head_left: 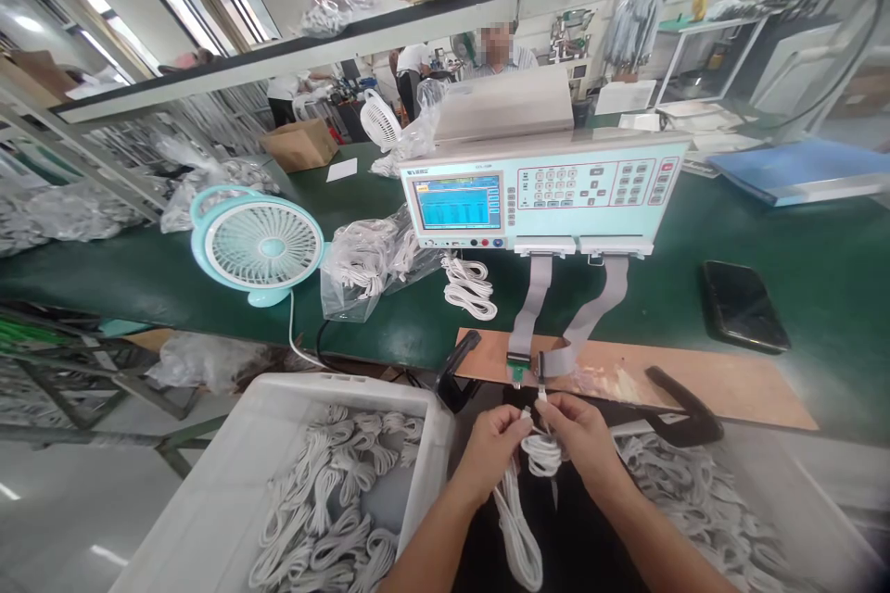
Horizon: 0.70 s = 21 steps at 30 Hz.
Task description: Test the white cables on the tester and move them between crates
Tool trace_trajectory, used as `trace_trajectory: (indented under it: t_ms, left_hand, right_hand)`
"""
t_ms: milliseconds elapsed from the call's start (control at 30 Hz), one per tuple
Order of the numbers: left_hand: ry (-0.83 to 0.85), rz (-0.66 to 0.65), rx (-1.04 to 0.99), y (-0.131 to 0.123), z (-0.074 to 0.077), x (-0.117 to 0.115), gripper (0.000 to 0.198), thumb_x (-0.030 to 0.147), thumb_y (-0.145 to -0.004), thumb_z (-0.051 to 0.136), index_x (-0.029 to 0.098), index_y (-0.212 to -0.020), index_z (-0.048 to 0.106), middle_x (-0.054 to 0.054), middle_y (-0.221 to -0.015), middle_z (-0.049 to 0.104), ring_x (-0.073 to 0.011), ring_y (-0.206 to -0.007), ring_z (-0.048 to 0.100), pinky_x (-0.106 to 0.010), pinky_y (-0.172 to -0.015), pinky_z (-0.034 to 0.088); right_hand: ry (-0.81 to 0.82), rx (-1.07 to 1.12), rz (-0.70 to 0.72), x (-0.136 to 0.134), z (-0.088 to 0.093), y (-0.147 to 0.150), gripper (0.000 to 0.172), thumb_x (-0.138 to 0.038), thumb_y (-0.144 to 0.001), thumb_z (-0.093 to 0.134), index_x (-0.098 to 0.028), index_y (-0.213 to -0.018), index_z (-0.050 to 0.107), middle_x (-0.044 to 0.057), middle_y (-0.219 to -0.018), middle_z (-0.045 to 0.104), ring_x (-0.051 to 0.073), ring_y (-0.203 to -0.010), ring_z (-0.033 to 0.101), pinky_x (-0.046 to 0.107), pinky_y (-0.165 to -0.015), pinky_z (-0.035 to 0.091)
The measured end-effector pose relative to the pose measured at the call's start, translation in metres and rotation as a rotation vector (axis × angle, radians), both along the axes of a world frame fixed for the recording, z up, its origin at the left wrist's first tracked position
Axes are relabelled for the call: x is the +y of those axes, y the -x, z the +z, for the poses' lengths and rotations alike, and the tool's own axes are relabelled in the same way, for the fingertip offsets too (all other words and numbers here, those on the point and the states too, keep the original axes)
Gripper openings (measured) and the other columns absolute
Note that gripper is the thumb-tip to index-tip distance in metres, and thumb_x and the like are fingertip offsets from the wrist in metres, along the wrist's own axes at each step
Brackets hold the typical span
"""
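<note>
My left hand [492, 447] pinches a white cable's plug [527, 412] between thumb and fingers. Beside it, my right hand [580, 440] is closed on another cable plug [542, 397], right at the end of the right grey ribbon cable [591, 320]; whether the two are joined I cannot tell. A small white cable coil [542, 456] hangs between my hands, and a longer looped cable bundle [518, 533] dangles under the left one. Just above the left fingers sits a small green circuit board [517, 372], on the left ribbon cable [532, 301].
Both ribbons run from a tester with a blue screen [459, 204]. A white bin [278, 389] of coiled cables stands left, more coils [702, 500] lie right. Black clamps [685, 412] grip the wooden board [751, 389]. A phone [743, 306] and a fan [268, 246] rest on the green table.
</note>
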<state>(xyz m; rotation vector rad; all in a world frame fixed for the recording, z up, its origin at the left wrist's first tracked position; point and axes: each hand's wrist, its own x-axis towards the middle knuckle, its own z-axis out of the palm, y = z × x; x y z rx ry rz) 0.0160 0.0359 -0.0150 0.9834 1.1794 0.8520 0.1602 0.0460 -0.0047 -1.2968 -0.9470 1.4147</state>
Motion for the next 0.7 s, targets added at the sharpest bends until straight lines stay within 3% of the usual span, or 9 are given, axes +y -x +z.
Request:
trace_trajectory:
  t_ms: [133, 333, 533, 700]
  left_hand:
    - [-0.006, -0.115, 0.073, 0.009, 0.006, 0.007, 0.04, 0.053, -0.077, 0.059, 0.017, -0.061, 0.052, 0.006, -0.047, 0.04, -0.0075, -0.038, 0.035, -0.02, -0.039, 0.025]
    - [-0.154, 0.06, -0.026, -0.002, 0.006, 0.012, 0.029, 0.04, -0.079, 0.057, 0.013, -0.066, 0.06, 0.002, -0.059, 0.048, -0.0103, -0.057, 0.041, -0.022, -0.056, 0.033]
    - [-0.159, 0.183, -0.018, -0.008, -0.005, 0.015, 0.033, 0.041, -0.076, 0.059, 0.015, -0.057, 0.052, 0.004, -0.056, 0.04, -0.01, -0.056, 0.035, -0.022, -0.055, 0.028]
    - [-0.098, 0.241, -0.093, -0.012, -0.007, 0.014, 0.035, 0.046, -0.072, 0.062, 0.014, -0.06, 0.056, 0.003, -0.057, 0.042, -0.0098, -0.055, 0.035, -0.022, -0.054, 0.029]
  right_hand:
    - [0.083, 0.089, -0.06, 0.001, 0.003, 0.005, 0.045, -0.056, -0.057, 0.078, -0.016, -0.054, 0.059, 0.0, -0.051, 0.049, 0.011, -0.047, 0.038, 0.024, -0.046, 0.033]
    - [0.11, 0.156, -0.09, 0.0, -0.001, 0.009, 0.043, -0.055, -0.058, 0.08, -0.015, -0.058, 0.062, 0.001, -0.055, 0.054, 0.013, -0.052, 0.045, 0.025, -0.052, 0.039]
    - [0.059, 0.1, -0.069, 0.0, -0.002, 0.007, 0.04, -0.053, -0.063, 0.078, -0.017, -0.058, 0.062, 0.001, -0.055, 0.054, 0.015, -0.055, 0.046, 0.025, -0.053, 0.04]
    - [0.069, 0.101, -0.044, 0.0, -0.006, 0.006, 0.039, -0.053, -0.064, 0.077, -0.017, -0.061, 0.062, 0.002, -0.061, 0.057, 0.018, -0.061, 0.05, 0.026, -0.056, 0.04]
